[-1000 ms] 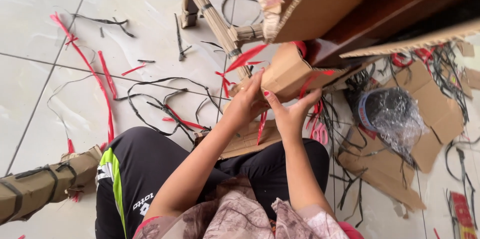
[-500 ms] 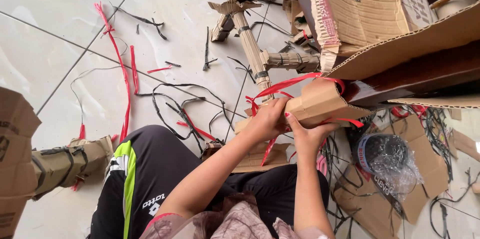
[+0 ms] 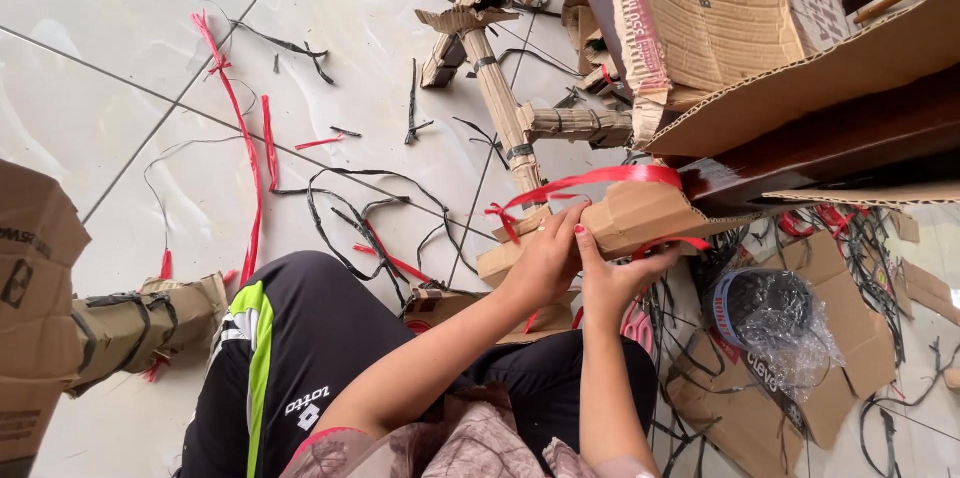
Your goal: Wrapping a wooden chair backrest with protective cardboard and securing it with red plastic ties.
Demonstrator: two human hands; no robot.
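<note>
Cardboard wrap (image 3: 625, 218) on dark wooden leg (image 3: 800, 153) | red strap (image 3: 590, 180) now drawn taut over wrap, previously slack | left hand (image 3: 545, 263) fingers clamped on wrap | right hand (image 3: 615, 278) fingers pinching strap beneath wrap

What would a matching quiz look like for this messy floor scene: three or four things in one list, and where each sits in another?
Things:
1. red strap
2. plastic-wrapped roll
3. black strips
4. both hands

Places:
A. loose on the white tiles
B. looped over the cardboard-wrapped piece
C. on flattened cardboard at right
D. gripping the cardboard-wrapped piece's end

Pairs: 1-B, 2-C, 3-A, 4-D
</note>
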